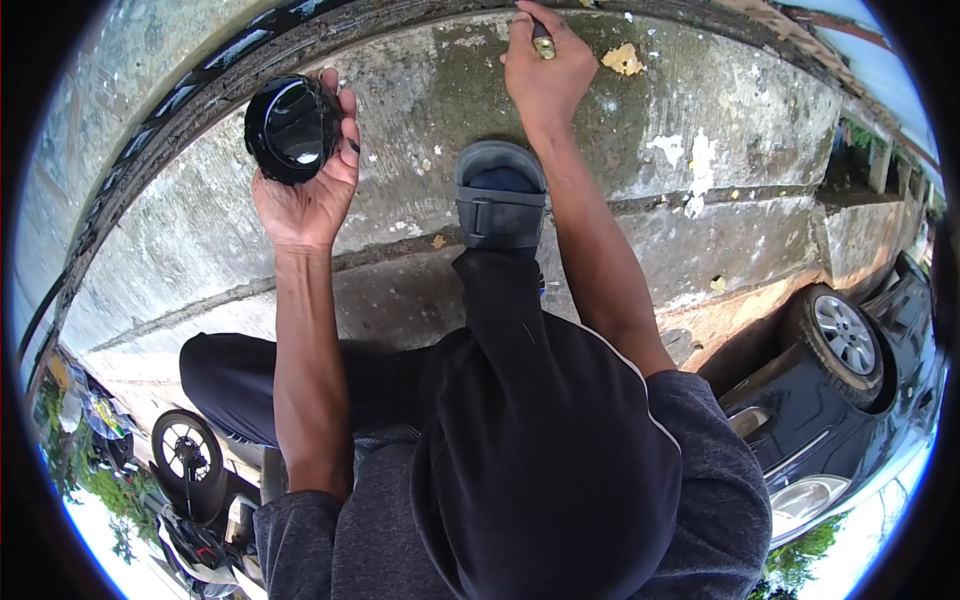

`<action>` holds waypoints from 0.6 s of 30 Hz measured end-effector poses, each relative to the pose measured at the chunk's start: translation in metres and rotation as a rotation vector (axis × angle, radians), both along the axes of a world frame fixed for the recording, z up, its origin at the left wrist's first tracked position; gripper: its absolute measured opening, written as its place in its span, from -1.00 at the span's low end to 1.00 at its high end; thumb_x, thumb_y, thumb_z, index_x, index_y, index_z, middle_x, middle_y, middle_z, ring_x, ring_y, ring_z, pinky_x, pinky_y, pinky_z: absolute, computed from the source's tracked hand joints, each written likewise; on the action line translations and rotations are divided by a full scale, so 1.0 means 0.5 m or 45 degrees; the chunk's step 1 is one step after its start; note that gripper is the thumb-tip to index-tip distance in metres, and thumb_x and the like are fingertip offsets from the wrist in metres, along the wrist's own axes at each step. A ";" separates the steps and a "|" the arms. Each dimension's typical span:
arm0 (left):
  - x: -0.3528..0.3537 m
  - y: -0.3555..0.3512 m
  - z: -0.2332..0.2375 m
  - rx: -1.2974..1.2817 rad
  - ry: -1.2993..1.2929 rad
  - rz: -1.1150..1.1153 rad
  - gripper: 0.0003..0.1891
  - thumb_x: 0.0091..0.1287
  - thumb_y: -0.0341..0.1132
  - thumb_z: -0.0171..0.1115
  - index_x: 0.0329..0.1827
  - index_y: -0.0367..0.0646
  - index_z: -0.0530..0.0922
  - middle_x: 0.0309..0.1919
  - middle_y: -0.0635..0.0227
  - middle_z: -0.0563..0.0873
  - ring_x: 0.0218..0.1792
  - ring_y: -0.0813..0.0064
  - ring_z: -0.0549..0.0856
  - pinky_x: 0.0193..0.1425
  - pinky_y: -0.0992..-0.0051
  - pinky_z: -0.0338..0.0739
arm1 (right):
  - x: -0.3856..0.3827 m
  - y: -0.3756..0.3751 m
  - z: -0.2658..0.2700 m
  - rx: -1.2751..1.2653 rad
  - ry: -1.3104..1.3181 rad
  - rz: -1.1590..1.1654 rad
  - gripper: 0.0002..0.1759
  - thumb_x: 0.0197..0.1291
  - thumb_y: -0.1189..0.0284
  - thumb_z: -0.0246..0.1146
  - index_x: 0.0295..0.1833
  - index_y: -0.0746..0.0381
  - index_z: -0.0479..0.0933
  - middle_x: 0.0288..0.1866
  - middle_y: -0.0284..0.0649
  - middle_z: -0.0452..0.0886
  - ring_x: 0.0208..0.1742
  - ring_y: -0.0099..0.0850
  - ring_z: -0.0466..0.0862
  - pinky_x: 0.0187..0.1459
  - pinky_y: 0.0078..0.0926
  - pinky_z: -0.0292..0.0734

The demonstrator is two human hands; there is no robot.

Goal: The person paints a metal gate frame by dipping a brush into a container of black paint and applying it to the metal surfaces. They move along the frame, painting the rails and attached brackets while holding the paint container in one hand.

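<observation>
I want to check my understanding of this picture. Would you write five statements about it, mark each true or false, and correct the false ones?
1. The left hand holds a round, glossy black container. True.
2. The right hand is empty. False: it grips a tool with a dark handle and a brass-coloured metal collar.
3. A black strapped sandal shows between the two forearms. True.
4. The dark car with a silver-spoked wheel is on the person's left. False: it is on the right.
5. The container and the tool are apart. True.
</observation>
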State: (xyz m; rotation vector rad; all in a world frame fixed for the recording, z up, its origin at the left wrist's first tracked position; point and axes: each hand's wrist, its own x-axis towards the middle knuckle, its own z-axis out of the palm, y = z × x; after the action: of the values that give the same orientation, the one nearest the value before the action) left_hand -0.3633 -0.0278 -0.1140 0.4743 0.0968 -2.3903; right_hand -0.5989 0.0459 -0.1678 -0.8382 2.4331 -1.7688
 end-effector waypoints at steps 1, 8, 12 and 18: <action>-0.001 0.000 0.001 0.005 0.002 0.000 -0.49 0.54 -0.13 -0.01 0.40 -0.32 0.37 0.40 -0.04 0.43 0.32 -0.09 0.52 0.29 0.09 0.62 | 0.013 -0.013 0.006 0.012 -0.026 0.019 -0.80 0.16 0.44 0.31 -0.14 0.26 0.74 -0.34 0.00 0.75 -0.32 -0.15 0.79 -0.18 -0.34 0.64; 0.004 -0.007 0.005 -0.004 0.030 0.012 -0.49 0.53 -0.14 0.01 0.40 -0.33 0.37 0.39 -0.04 0.44 0.32 -0.09 0.52 0.27 0.08 0.63 | 0.012 -0.023 0.017 -0.040 -0.142 0.181 -0.80 0.16 0.43 0.31 -0.15 0.25 0.75 -0.30 -0.04 0.77 -0.26 -0.12 0.79 -0.15 -0.37 0.64; 0.011 -0.009 0.004 0.000 0.041 0.013 -0.49 0.53 -0.15 0.02 0.40 -0.33 0.37 0.40 -0.03 0.43 0.32 -0.09 0.52 0.27 0.07 0.63 | -0.051 0.015 0.015 0.078 -0.321 0.028 -0.76 0.28 0.40 0.30 0.00 0.26 0.70 -0.21 -0.10 0.78 -0.51 -0.41 0.70 -0.49 -0.53 0.57; 0.011 -0.004 0.003 0.011 0.008 0.024 -0.49 0.53 -0.15 0.02 0.40 -0.32 0.37 0.40 -0.02 0.44 0.32 -0.08 0.52 0.26 0.09 0.64 | -0.048 0.023 0.018 0.064 0.137 -0.069 -0.77 0.26 0.49 0.27 -0.01 0.26 0.72 -0.28 -0.17 0.76 -0.45 -0.41 0.69 -0.37 -0.45 0.62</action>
State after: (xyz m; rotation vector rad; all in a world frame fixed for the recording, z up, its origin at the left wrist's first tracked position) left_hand -0.3580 -0.0296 -0.1127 0.4682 0.1143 -2.3740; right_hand -0.6231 0.0571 -0.1588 -0.8938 2.5797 -1.7152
